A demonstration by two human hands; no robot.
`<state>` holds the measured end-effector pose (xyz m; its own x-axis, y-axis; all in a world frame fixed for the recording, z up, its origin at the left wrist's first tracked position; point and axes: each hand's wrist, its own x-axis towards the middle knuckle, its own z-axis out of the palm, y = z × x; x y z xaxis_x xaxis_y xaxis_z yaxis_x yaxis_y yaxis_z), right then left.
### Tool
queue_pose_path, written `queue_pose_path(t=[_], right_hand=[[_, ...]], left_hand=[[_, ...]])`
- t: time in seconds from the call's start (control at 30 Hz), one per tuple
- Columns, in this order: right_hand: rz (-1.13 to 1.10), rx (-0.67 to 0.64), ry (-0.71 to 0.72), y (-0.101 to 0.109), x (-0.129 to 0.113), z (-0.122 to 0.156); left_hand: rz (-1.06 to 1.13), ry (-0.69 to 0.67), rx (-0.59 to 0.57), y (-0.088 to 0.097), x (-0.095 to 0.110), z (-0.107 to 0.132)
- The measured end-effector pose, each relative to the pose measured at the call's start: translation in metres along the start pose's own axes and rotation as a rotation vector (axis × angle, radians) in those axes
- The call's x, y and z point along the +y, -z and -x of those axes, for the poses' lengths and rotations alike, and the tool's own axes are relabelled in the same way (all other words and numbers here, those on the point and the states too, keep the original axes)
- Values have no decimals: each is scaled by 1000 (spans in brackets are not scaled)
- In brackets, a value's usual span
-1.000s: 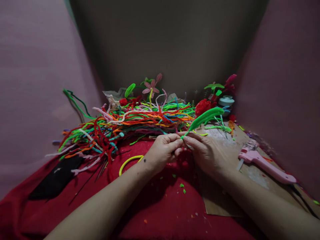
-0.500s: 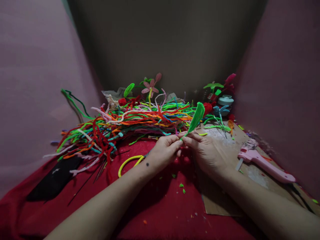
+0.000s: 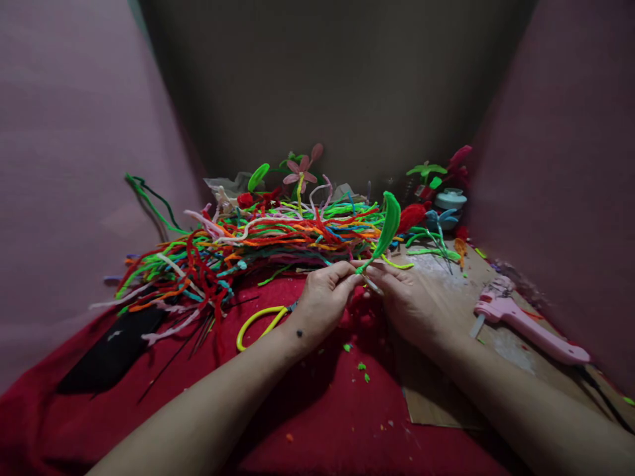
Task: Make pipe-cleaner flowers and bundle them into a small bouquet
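Observation:
A green pipe-cleaner leaf (image 3: 388,221) stands up between my two hands, its narrow base pinched low down. My left hand (image 3: 329,295) is closed, thumb and forefinger gripping that base from the left. From the right, my right hand (image 3: 407,301) closes on the same base, its thumb nail showing close to the other thumb. The curled fingers hide the very end of the leaf's stem. Just left of my left wrist lie yellow-handled scissors or pliers (image 3: 258,324), partly covered by the arm. Behind the hands spreads a large heap of coloured pipe cleaners (image 3: 292,235).
A pink glue gun (image 3: 530,330) rests on a cardboard sheet (image 3: 436,403) at right. A black flat object (image 3: 112,354) lies at left on the red cloth (image 3: 297,423). Pipe-cleaner flowers (image 3: 300,173) and a pale blue jar (image 3: 450,199) stand at the back.
The leaf has turned a little between my fingers and now curves more, its tip further left and higher. My right thumb has shifted at the base. The whole view has moved slightly.

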<state>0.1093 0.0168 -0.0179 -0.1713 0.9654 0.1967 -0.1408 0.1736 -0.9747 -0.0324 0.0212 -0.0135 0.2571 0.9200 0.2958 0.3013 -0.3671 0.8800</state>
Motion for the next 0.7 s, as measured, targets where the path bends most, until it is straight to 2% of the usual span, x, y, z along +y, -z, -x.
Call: queue_pose_path(t=[0.13,0.3,0.43,0.53,0.6,0.7], right_hand=[[-67,-31,25,4,7,-2],[-20,-28,31,7,5,-3],[10,-51,107,8,6,-4],[-59,-82,106,9,6,-4],[-110,-89,92,8,7,-5],[-130,-73,79,8,12,-6]], left_hand=[[247,144,-53,1,6,0],[479,282,-119,3,10,0],[719,359,-281,7,5,-1],[924,408,-426,10,2,-1],[979,411,-473,11,3,0],[878,393,-438,10,5,-1]])
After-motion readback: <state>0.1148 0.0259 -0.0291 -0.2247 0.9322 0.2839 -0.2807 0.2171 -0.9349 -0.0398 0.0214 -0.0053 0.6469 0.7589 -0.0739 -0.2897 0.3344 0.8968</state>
